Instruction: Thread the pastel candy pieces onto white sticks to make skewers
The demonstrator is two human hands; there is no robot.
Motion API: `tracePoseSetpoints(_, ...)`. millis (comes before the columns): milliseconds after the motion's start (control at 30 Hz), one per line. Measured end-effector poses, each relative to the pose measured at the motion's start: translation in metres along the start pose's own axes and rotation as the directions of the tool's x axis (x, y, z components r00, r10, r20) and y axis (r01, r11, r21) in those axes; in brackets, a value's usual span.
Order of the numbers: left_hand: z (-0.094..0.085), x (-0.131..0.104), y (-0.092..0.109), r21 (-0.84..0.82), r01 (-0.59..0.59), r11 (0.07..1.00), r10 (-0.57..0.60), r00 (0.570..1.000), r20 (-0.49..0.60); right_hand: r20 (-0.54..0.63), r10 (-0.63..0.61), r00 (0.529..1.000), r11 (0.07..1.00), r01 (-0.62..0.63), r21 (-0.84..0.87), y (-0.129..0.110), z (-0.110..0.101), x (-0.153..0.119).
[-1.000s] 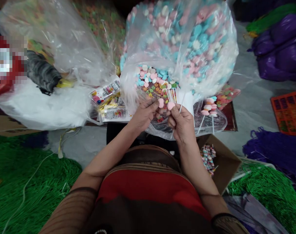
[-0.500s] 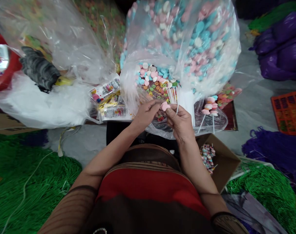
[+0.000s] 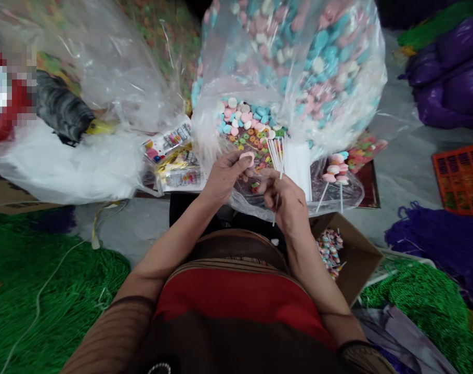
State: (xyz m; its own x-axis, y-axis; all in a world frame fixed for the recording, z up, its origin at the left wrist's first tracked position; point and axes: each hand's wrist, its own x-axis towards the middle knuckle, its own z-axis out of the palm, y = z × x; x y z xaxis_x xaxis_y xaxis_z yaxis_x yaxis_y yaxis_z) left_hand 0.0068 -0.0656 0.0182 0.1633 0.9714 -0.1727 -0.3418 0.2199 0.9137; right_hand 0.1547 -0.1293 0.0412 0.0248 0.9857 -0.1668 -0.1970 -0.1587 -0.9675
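Note:
Between the thumb and fingers of my left hand point(image 3: 226, 175) is a pink candy point(image 3: 247, 157), round and flat. My right hand point(image 3: 286, 196) is closed around a thin white stick point(image 3: 277, 200) that points up and down through the fingers. The two hands are a little apart. Just beyond them lie loose pink, white and blue candies point(image 3: 246, 118), small ring candies point(image 3: 253, 139) and a bunch of white sticks point(image 3: 275, 151). To the right, two finished candy sticks point(image 3: 335, 169) with stacked pieces rest on clear plastic.
Large clear bags of pastel candies point(image 3: 322, 57) and ring candies point(image 3: 170, 57) stand at the back. Printed wrappers point(image 3: 182, 174) lie left of my hands. A cardboard box point(image 3: 357, 259) holds wrapped candy sticks at lower right. Green cords point(image 3: 57, 270) are heaped at left.
My hands have drawn apart. The left hand has moved slightly left with the pink candy, which both hands touched before; the right hand keeps the white stick.

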Motion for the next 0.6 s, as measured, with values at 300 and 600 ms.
tracePoseSetpoints(300, 0.001, -0.002, 0.002, -0.188, 0.008, 0.982, -0.009, 1.0, -0.001, 0.155, -0.007, 0.988, 0.985, 0.034, -0.171, 0.004, -0.001, -0.012)
tracePoseSetpoints(600, -0.001, -0.001, -0.005, -0.079, 0.05, 0.996, -0.046, 0.998, 0.048, 0.152, -0.049, 0.987, 0.934, 0.099, -0.343, 0.002, 0.003, -0.007)
